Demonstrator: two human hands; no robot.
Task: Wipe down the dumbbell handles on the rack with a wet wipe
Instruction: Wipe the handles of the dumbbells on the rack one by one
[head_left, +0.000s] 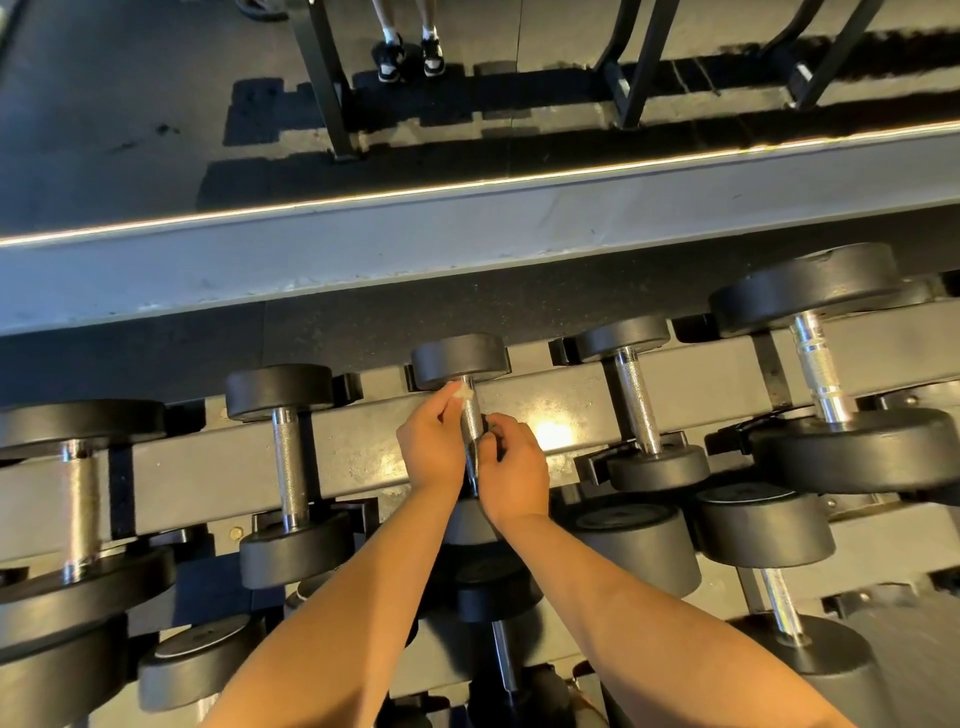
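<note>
Head view, looking down on the rack (363, 457), top tier. Five dumbbells lie across its beams, black heads, handles running away from the viewer.

Middle dumbbell (460, 358): both hands are at its handle (471, 415).

Left hand (434, 449): thumb and forefinger pinch the wipe (460, 391), a small pale scrap. It is pressed to the far end of the handle, just under the far head. The other fingers cannot be made out.

Right hand (514, 467): fingers curled round the handle lower down, from about its middle toward the near end. Thumb and fingertips close on the steel. The near head is hidden behind the wrists.

The hands are just beside each other, with a short length of knurled bar showing between them.

Left neighbour (288, 462) and right neighbour (636, 405): chrome handles bare, no hand on them. Bigger dumbbells sit at either end of the tier.

Lower tier: more black heads (628, 540) show below and beside the forearms.

Behind the rack: a grey ledge (467, 228) with a bright strip along its far edge. Beyond it are a dark floor (104, 130), black frame legs (327, 78) and two feet in black-and-white shoes (410, 52)
</note>
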